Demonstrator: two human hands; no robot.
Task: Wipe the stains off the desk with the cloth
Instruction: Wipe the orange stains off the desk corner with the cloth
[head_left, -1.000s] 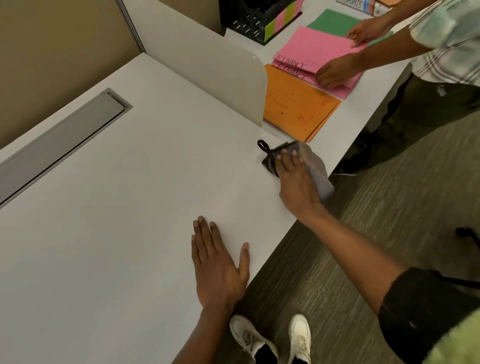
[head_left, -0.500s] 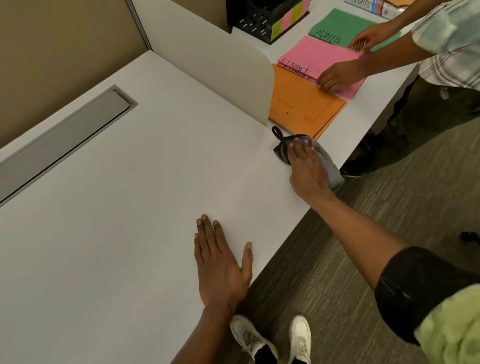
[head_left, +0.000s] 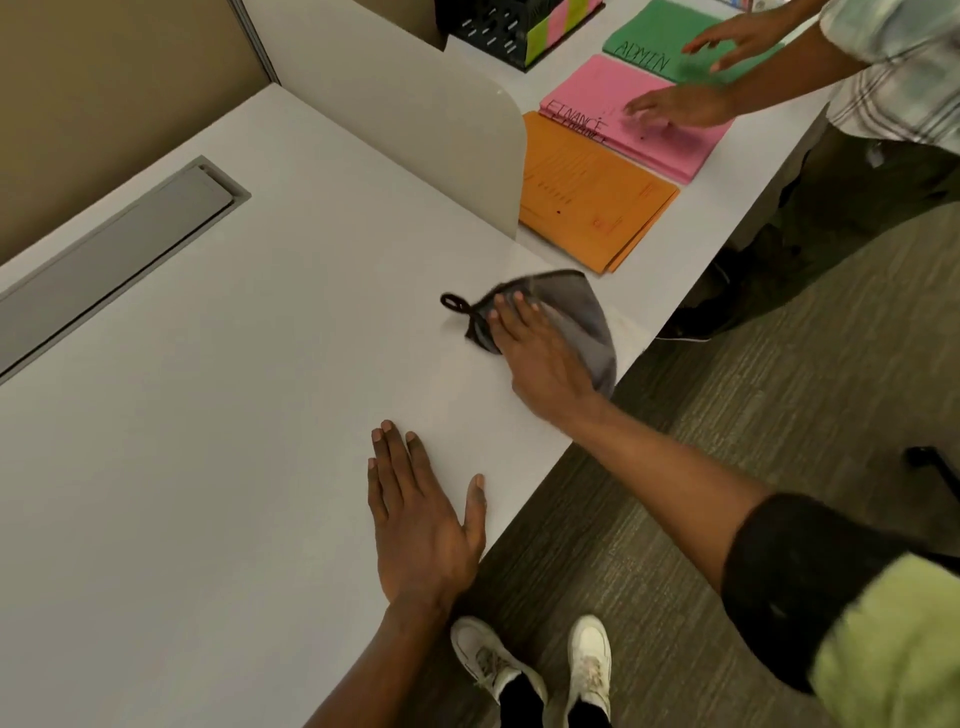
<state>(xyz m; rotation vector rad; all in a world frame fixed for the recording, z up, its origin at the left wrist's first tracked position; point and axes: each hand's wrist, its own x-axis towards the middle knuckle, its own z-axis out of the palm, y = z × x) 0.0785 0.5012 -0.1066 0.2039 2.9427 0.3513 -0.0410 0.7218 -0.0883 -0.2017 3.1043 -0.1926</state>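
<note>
A person pressed a grey cloth (head_left: 582, 322) flat on a pale desk (head_left: 234, 415), just right of frame centre, near the desk's front edge.

The right hand (head_left: 540, 358) lay spread on the cloth, fingers extended, pinning it, not gripping. The left hand (head_left: 421, 525) rested open and empty, lower centre. The cloth looked soft, light and limp, likely to bunch; palm pressure, or its dark loop (head_left: 454, 302), seemed the best hold. No stains showed.

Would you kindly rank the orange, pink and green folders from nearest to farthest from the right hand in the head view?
From the right hand on the cloth:
1. Orange folder, just beyond the cloth.
2. Pink folder, behind the orange.
3. Green folder, farthest back.
</note>
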